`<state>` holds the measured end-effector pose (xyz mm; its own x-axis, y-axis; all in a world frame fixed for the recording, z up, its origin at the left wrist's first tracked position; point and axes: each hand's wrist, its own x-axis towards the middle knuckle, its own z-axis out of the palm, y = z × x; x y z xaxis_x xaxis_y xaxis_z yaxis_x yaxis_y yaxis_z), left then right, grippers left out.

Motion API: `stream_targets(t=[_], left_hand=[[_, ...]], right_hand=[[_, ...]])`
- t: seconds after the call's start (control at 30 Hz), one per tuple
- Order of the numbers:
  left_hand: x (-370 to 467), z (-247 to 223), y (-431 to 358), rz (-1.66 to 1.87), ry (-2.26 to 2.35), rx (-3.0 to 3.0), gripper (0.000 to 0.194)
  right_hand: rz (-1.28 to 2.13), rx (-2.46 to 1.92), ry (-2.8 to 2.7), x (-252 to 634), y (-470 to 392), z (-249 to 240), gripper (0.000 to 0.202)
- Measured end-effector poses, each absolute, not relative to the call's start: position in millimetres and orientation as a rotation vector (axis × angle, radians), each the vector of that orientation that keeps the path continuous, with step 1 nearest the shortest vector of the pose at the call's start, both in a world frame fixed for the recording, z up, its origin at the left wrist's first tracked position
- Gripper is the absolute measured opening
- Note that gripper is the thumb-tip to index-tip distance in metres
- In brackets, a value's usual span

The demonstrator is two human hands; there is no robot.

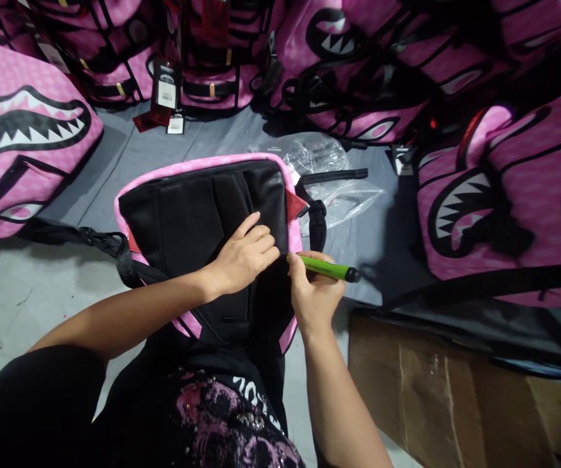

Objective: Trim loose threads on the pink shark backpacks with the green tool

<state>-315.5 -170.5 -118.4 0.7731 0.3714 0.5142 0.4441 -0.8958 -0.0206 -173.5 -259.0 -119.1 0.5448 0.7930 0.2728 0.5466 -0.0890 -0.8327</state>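
A small backpack (187,214) with a black back panel and pink edging lies across my lap, back side up. My left hand (248,253) rests palm down on the black panel. Its little finger is spread and the others are slightly bent; the thumb is out of sight. At the bag's right edge, my right hand (316,292) grips a green marker pen (326,266). The pen's dark end points right, while its other end reaches the pink piping. Black straps (316,224) hang off the right side and lie out to the left.
Clear plastic wrapping (319,156) lies behind the bag on a grey sheet (124,140). Pink shark-mouth backpacks stand left (26,130), right (504,195) and along the back, some with hang tags (166,91). Brown cardboard (436,390) is at the lower right.
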Motion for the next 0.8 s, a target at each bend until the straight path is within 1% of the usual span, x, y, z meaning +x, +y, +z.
stream_targets(t=[0.33,0.8], left_hand=[[-313.9,-120.2,-169.6,-0.784,-0.663,-2.814,0.02],[-312.8,-121.3,-170.0,-0.82,-0.666,-2.749,0.021]], right_hand=[[0.216,-1.843,-1.243,-169.7,-253.8,-115.5,0.034],[0.169,-1.853,-1.357,-168.0,-248.5,-109.9,0.032]])
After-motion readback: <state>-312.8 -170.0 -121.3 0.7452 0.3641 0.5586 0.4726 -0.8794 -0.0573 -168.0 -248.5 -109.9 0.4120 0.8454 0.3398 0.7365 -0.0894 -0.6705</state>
